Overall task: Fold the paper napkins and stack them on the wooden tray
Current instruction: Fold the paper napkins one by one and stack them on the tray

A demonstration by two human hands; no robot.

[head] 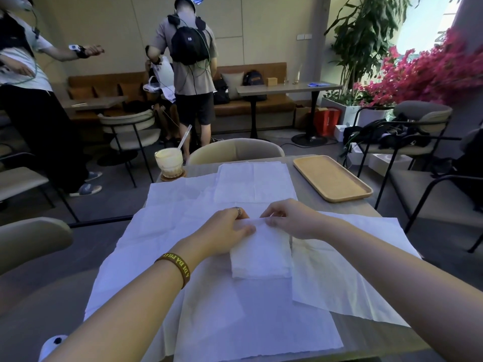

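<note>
We are seeing a brown wristband on the left wrist, its yellow lettering reading partly "DA"; the rest is not legible. The left hand is lying flat, fingers together, pressing the far left edge of the folded napkin. The right hand is pinching that same far edge. The napkin is sitting on unfolded napkins covering the bench. The wooden tray is lying bare, far right.
</note>
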